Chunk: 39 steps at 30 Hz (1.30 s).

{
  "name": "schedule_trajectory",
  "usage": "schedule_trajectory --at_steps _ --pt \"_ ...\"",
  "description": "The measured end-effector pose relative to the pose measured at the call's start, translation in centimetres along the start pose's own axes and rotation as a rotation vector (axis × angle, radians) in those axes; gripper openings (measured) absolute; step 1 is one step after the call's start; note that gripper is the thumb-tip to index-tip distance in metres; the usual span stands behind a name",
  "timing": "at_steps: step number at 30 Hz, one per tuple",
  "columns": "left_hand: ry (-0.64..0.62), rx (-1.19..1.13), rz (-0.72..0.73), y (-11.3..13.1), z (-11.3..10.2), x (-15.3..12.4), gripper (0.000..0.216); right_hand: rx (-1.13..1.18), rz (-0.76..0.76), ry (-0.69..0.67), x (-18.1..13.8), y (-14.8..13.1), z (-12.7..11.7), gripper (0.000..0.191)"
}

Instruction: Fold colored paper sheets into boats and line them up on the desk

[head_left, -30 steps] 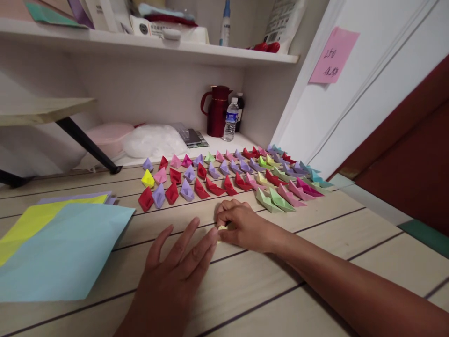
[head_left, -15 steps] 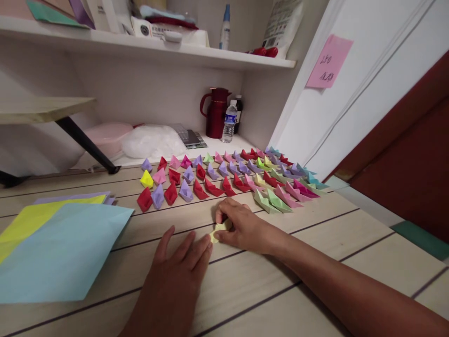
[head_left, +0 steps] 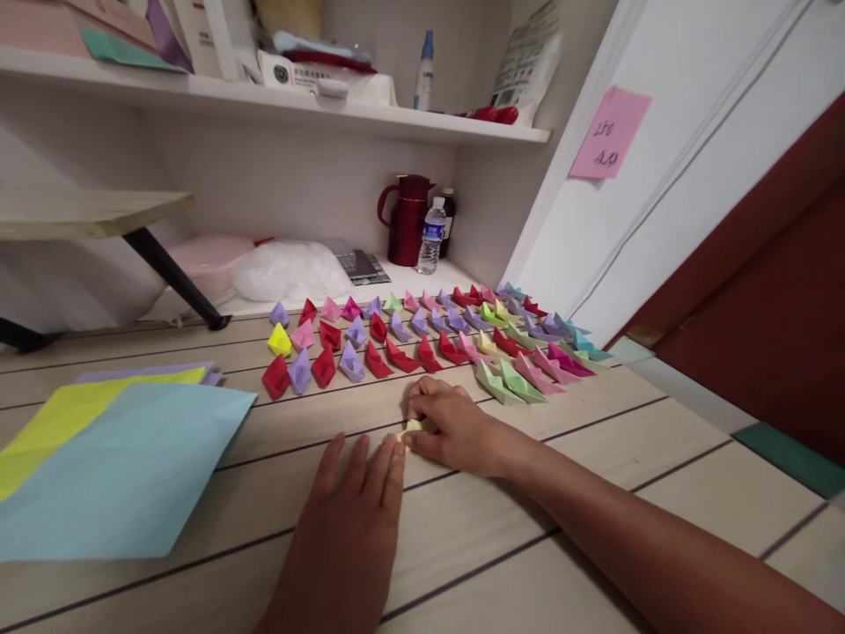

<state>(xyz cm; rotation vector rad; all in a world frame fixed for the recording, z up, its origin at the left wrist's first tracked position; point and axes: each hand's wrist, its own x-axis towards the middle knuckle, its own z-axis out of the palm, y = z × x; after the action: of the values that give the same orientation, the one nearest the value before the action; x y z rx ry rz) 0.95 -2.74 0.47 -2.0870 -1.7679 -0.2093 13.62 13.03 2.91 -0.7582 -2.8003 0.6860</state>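
A small folded piece of pale yellow paper (head_left: 413, 426) lies on the wooden tabletop, partly covered by fingers. My right hand (head_left: 455, 427) pinches it between thumb and curled fingers. My left hand (head_left: 360, 502) rests flat on the wood with its fingers stretched out, the fingertips touching the paper's left end. Just beyond my hands stand several rows of folded paper boats; a red boat (head_left: 429, 353) and a light green boat (head_left: 521, 382) are among the nearest.
Sheets of coloured paper, a light blue sheet (head_left: 132, 475) on top, lie at the left. A small raised wooden stand (head_left: 92, 211) has a black leg on the table. Behind the boats are a red jug (head_left: 407, 224) and a water bottle (head_left: 431, 236), under a white shelf (head_left: 297, 104).
My left hand has shifted slightly right, its fingers closer together. My right hand keeps its pinch on the yellow paper, which is more hidden now. The view has tilted a little.
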Motion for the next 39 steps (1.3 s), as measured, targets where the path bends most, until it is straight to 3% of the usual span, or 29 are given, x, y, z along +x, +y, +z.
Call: schedule_trajectory --at_steps 7,11,17,23,26,28,34,39 --pt "0.100 0.135 0.017 1.0 0.1 0.7 0.044 0.004 0.008 -0.018 0.1 0.1 -0.1 0.012" --pt "0.052 0.168 0.031 1.9 0.1 1.2 0.041 0.009 0.011 -0.012 0.2 0.1 0.0 0.014" --pt "-0.205 -0.043 -0.198 0.9 -0.8 1.0 0.063 0.038 0.002 0.040 0.5 0.5 0.4 0.015" --pt "-0.189 0.021 -0.388 0.5 -1.7 1.1 0.058 0.120 -0.047 0.081 0.1 0.8 0.3 0.017" --pt "-0.170 0.017 -0.386 0.5 -1.9 0.9 0.056 0.185 -0.087 0.105 -0.5 0.9 0.2 0.019" --pt "-0.133 -0.071 -0.408 0.2 -1.9 0.7 0.053 0.241 -0.115 0.128 -0.8 0.9 0.2 0.020" --pt "0.045 -0.790 -0.754 -2.8 -1.6 1.9 0.036 0.418 -0.187 0.311 -1.1 0.6 -0.4 0.011" --pt "0.056 -0.953 -0.754 -3.6 0.3 3.3 0.038 0.559 -0.218 0.421 -1.0 0.5 -0.1 0.010"
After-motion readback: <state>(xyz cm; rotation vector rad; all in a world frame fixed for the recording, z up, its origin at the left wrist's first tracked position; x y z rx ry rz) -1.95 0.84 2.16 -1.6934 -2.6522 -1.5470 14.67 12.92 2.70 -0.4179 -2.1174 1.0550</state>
